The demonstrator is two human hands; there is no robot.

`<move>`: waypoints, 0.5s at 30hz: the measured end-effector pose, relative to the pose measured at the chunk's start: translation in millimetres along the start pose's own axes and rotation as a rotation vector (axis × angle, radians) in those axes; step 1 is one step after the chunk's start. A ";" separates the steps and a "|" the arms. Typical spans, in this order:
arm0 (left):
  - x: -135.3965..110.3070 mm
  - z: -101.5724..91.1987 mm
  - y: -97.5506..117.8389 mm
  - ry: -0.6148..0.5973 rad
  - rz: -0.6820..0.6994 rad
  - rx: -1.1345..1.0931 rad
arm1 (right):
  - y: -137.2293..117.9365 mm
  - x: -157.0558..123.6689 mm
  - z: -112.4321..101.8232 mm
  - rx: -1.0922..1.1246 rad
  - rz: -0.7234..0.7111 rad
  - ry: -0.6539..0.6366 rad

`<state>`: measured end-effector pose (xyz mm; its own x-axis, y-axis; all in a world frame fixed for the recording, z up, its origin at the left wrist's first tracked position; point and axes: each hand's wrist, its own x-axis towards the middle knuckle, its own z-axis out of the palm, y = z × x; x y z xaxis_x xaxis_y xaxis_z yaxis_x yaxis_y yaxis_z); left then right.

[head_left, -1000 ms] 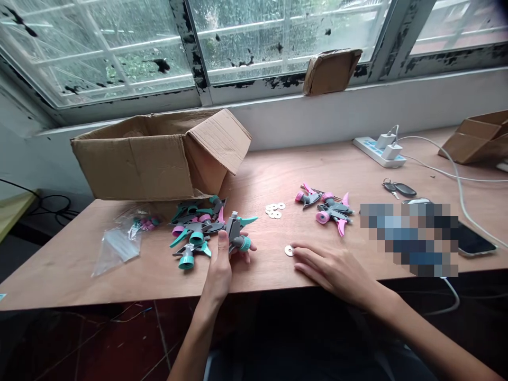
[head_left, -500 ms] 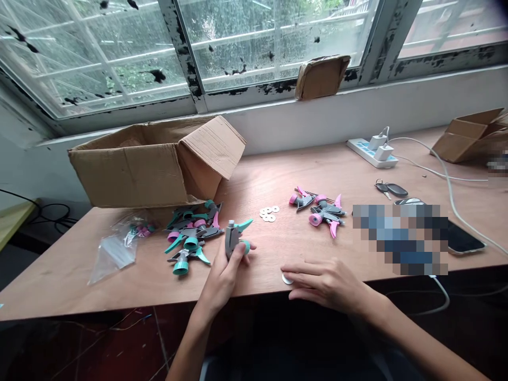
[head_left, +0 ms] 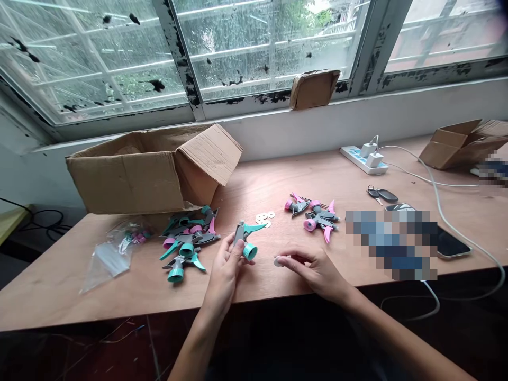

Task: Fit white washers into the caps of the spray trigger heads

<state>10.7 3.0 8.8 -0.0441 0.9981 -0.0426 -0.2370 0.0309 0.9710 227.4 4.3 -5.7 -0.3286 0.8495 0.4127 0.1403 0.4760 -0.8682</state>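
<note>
The left hand (head_left: pixel 224 270), low in the middle of the frame, is closed around a sprayer (head_left: pixel 246 239), gripping its grey body. The teal trigger points right and the teal cap faces down and right. The sprayer is held just above the bench (head_left: pixel 71 275), near its front edge. Just right of it, the right hand (head_left: pixel 319 271) pinches a washer (head_left: pixel 277 261) between thumb and forefinger. Its other fingers are curled, and the washer sits close to the sprayer's cap without touching it.

Left of the left hand lies a teal pile (head_left: pixel 186 242) of similar sprayers, with some pink parts among them. Further left is a clear bag (head_left: pixel 113 253) holding a few small pink and teal pieces. Behind the pile, in the left middle of the frame, an open box (head_left: pixel 135 174) lies on its side with one flap raised.

Just above the held sprayer a few loose washers (head_left: pixel 265 217) lie together on the bench. To their right is a pink pile (head_left: pixel 313 214) of grey and pink sprayers. Further right a blurred patch hides part of the bench, with a phone (head_left: pixel 452 243) at its right side and keys (head_left: pixel 381 194) above it. A power strip (head_left: pixel 363 159) with two plugs lies near the wall, and a small carton (head_left: pixel 460 143) sits at the right edge of the frame. A window (head_left: pixel 257 47) spans the top.
</note>
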 end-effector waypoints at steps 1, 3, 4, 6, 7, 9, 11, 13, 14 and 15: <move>-0.8 5.5 -1.5 -0.007 -0.034 -0.085 | 0.7 1.5 3.7 0.014 0.015 0.049; -1.3 15.2 -5.0 -0.051 -0.110 -0.222 | 1.5 3.0 8.8 0.013 0.013 0.089; -0.8 19.2 -7.0 -0.084 -0.140 -0.278 | 1.6 3.2 10.0 0.010 0.007 0.090; 1.7 25.8 -11.0 -0.137 -0.170 -0.364 | 1.6 3.4 10.4 0.034 0.015 0.076; 3.2 28.7 -12.9 -0.151 -0.173 -0.394 | 1.6 3.5 10.0 0.061 0.033 0.075; 5.3 33.7 -16.3 -0.166 -0.177 -0.422 | 2.0 3.7 9.1 0.117 0.073 0.086; 5.4 37.2 -18.3 -0.185 -0.184 -0.418 | 3.1 3.8 8.9 0.151 0.102 0.094; 3.5 38.9 -18.7 -0.204 -0.184 -0.401 | 4.6 3.5 9.1 0.171 0.127 0.109; 2.1 39.0 -18.2 -0.220 -0.186 -0.389 | 5.5 3.2 9.3 0.180 0.142 0.118; 0.8 38.7 -17.6 -0.241 -0.194 -0.375 | 6.3 2.7 9.4 0.188 0.155 0.127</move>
<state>52.4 5.2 0.8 0.2506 0.9611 -0.1159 -0.5542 0.2406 0.7968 218.6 7.4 -12.7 -0.1949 0.9364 0.2917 0.0004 0.2975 -0.9547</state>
